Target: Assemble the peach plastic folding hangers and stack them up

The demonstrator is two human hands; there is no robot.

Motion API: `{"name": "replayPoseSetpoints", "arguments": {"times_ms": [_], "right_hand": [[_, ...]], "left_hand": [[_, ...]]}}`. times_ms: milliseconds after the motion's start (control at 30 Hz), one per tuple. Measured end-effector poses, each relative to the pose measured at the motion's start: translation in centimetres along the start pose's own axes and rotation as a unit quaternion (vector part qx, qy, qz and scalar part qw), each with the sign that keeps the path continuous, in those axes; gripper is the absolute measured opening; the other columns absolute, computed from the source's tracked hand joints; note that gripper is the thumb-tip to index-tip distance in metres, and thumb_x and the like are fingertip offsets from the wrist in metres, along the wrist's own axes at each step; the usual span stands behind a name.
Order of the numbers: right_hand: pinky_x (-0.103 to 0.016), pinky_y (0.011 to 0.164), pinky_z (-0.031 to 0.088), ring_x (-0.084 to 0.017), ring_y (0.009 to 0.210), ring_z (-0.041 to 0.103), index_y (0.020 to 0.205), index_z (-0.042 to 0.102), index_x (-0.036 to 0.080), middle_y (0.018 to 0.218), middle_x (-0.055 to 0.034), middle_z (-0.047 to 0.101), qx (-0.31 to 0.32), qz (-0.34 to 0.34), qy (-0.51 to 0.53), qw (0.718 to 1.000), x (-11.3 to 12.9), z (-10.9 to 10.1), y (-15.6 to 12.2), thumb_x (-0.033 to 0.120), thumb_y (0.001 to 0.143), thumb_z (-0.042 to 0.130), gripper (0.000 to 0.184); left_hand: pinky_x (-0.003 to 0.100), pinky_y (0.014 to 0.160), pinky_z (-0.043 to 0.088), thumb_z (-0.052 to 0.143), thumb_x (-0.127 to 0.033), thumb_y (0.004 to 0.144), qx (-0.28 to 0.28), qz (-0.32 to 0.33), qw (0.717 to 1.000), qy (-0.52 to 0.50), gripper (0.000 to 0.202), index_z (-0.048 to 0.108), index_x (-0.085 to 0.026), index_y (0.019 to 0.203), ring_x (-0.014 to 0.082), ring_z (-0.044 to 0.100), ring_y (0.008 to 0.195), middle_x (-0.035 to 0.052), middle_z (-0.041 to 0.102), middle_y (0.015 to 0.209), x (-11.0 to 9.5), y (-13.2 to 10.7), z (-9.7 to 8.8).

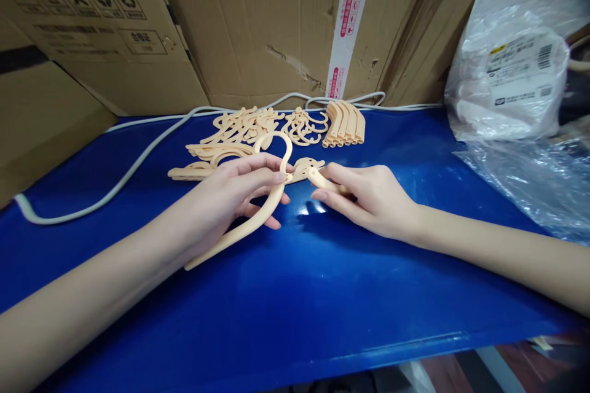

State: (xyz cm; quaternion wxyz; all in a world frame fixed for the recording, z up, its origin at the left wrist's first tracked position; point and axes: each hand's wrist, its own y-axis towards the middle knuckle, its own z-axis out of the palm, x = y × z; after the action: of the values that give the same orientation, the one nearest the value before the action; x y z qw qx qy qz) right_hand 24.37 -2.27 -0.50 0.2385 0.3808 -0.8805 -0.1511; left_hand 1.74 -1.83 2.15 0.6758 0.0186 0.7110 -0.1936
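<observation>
My left hand point(239, 187) is closed on a beige partly assembled clothes hanger point(251, 224), a curved arm with a hook at its top. Thumb and forefinger pinch it where hook and arm meet, and the arm slants down along my palm. A little to the right, my right hand point(369, 196) grips a separate beige hanger arm point(322, 180). Its rounded end with a hole points at the hook's base, apart from it; the rest is hidden in my fingers. Behind the hands lies a flat beige piece with holes point(304, 167).
Along the back lie loose beige pieces point(244, 126), small hooks point(302, 128), a row of curved arms point(345, 124) and stacked hanger parts point(188, 172). A white cable point(142, 159) runs over the blue table point(276, 313). Cardboard boxes point(276, 24) stand behind; a plastic-wrapped bundle point(511, 80) is at right.
</observation>
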Motion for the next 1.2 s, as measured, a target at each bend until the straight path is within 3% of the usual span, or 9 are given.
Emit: {"name": "replayPoseSetpoints", "arguments": {"times_ms": [133, 400, 600, 833, 1200], "right_hand": [[-0.024, 0.053, 0.03, -0.011, 0.057, 0.055, 0.087, 0.062, 0.019, 0.074, -0.0011, 0.067, 0.028, -0.002, -0.034, 0.999, -0.14, 0.11, -0.07, 0.043, 0.104, 0.046, 0.034], [-0.026, 0.056, 0.035, -0.014, 0.071, 0.066, 0.1, 0.072, 0.02, 0.089, -0.0037, 0.075, 0.0, -0.038, -0.09, 0.995, -0.25, 0.37, -0.31, 0.043, 0.105, 0.046, 0.036], [-0.025, 0.055, 0.035, -0.012, 0.064, 0.062, 0.107, 0.075, 0.02, 0.077, -0.0016, 0.07, -0.012, -0.064, -0.113, 0.991, -0.21, 0.44, -0.45, 0.044, 0.105, 0.045, 0.039], [-0.027, 0.053, 0.033, -0.011, 0.062, 0.063, 0.119, 0.073, 0.021, 0.074, -0.0004, 0.07, -0.003, -0.071, -0.131, 0.989, -0.07, 0.56, -0.61, 0.046, 0.106, 0.042, 0.042], [-0.03, 0.05, 0.029, -0.012, 0.059, 0.064, 0.11, 0.075, 0.017, 0.072, 0.0001, 0.071, 0.001, -0.085, -0.137, 0.987, 0.24, 0.69, -0.43, 0.042, 0.107, 0.042, 0.041]], "left_hand": [[0.023, 0.05, 0.062, 0.071, -0.025, 0.083, 0.013, -0.015, 1.0, -0.017, 0.019, 0.074, -0.02, 0.101, 0.0182, 0.071, 0.073, 0.0051, 0.073, 0.084, 0.02, -0.06, -0.08], [0.021, 0.047, 0.06, 0.07, -0.025, 0.087, 0.048, -0.073, 0.995, -0.039, 0.02, 0.071, -0.019, 0.105, 0.0135, 0.066, 0.052, 0.002, 0.071, 0.068, -0.14, -0.22, 0.28], [0.021, 0.049, 0.061, 0.073, -0.026, 0.086, 0.109, -0.057, 0.992, -0.037, 0.015, 0.071, -0.02, 0.099, 0.0132, 0.068, 0.057, -0.0001, 0.07, 0.069, 0.19, 0.03, -0.25], [0.022, 0.048, 0.061, 0.073, -0.027, 0.084, 0.091, -0.039, 0.995, 0.009, 0.01, 0.068, -0.02, 0.089, 0.015, 0.069, 0.059, -0.0003, 0.069, 0.068, 0.09, -0.11, -0.31], [0.018, 0.048, 0.06, 0.077, -0.027, 0.079, 0.085, 0.004, 0.996, 0.035, 0.015, 0.067, -0.017, 0.083, 0.0138, 0.071, 0.063, -0.0008, 0.07, 0.073, -0.12, -0.37, -0.06]]}}
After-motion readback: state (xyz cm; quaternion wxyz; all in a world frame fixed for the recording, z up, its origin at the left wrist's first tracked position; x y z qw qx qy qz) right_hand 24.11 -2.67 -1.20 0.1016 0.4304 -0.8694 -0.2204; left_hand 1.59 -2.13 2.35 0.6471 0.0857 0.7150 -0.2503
